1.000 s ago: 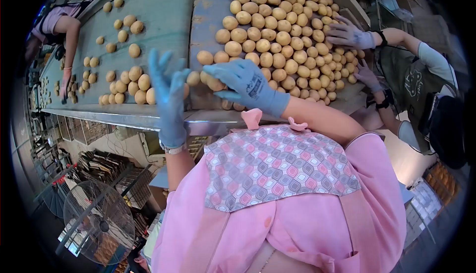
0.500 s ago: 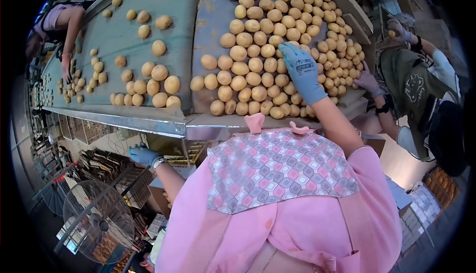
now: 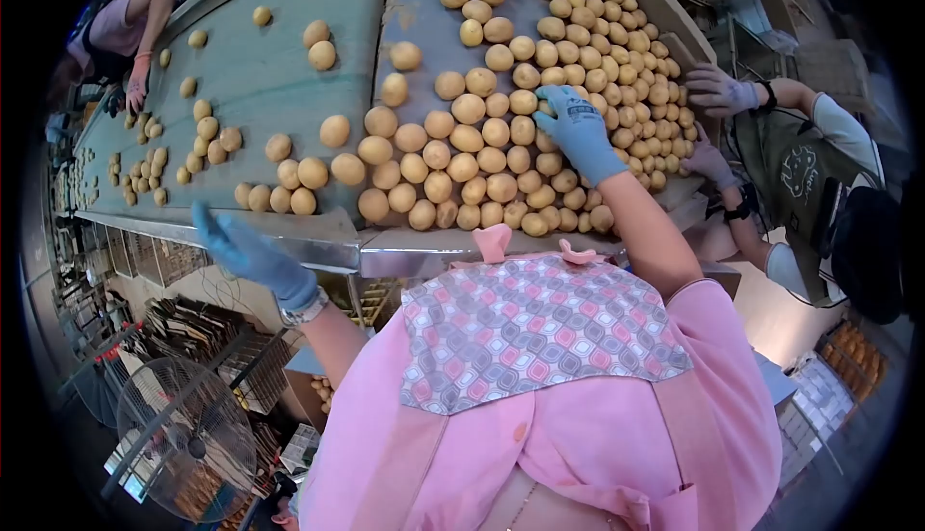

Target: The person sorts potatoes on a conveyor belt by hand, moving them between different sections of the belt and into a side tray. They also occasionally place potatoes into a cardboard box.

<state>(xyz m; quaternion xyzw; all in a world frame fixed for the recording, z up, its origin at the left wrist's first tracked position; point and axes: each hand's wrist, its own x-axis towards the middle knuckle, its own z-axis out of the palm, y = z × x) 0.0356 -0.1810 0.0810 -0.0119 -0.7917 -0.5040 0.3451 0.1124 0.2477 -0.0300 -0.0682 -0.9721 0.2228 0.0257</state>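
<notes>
Potatoes (image 3: 501, 187) lie in a dense single spread on the grey tray (image 3: 419, 15), packed tightest toward the right and loosening toward the left. They are round to slightly oval, pale yellow to tan, with dull skins; a few show browner patches. Several sit at the join with the green belt (image 3: 289, 78), where others lie scattered in small clusters as far as its left end. The right hand (image 3: 581, 131), in a blue glove, rests on the spread right of its middle, fingers part bent and slightly apart, their tips against potatoes; whether one is gripped beneath the palm cannot be told. The left hand (image 3: 252, 256), likewise gloved, is raised at the near edge of the belt, blurred, fingers extended and open, with nothing seen in its hold. The metal rail (image 3: 414, 262) runs along the near side. At the right, a co-worker (image 3: 800, 165) has two gloved hands (image 3: 721, 91) beside the potatoes. At the far left, a second worker (image 3: 120, 30) reaches a gloved hand to the belt.
</notes>
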